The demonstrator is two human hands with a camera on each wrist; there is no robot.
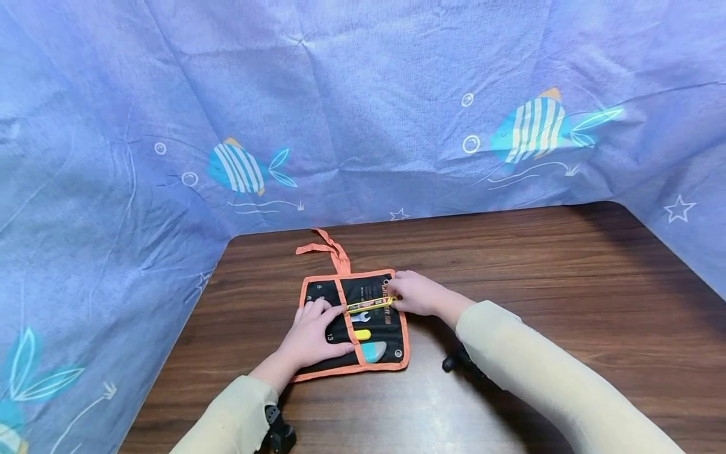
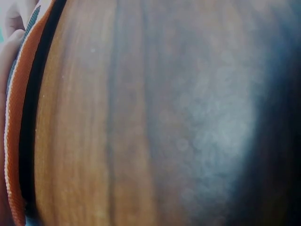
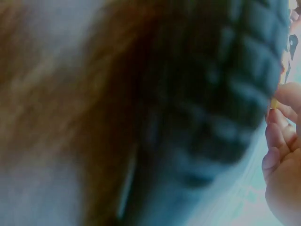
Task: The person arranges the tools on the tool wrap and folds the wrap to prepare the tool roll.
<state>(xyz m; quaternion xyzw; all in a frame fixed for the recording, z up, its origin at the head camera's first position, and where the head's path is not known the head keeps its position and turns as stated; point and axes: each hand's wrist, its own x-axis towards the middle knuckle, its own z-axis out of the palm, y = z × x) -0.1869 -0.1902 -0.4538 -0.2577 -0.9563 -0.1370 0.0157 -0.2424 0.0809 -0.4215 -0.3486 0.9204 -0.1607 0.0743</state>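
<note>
A black tool roll [image 1: 374, 284] with orange trim lies unrolled on the wooden table. My left hand [image 1: 309, 331] rests across its numbered pockets, fingers spread, with the index finger and thumb along the orange pocket edge. My right hand [image 1: 416, 293] pinches the right end of a slim yellow tool [image 1: 370, 305] with a red and white label; its other end is at the pocket edge beside my left index finger. Below it, an open-ended wrench [image 1: 361, 317], a yellow handle [image 1: 362, 335] and a teal and grey rounded end [image 1: 373, 351] stick out of the pockets.
Orange tie straps [image 1: 334, 252] trail from the roll's far edge over the table [image 1: 510, 265]. A blue fish-print cloth [image 1: 363, 113] hangs behind and around the table. Dark wrist gear [image 1: 278, 432] sits under the left sleeve. A blurred dark ribbed object [image 3: 216, 84] fills much of the right wrist view.
</note>
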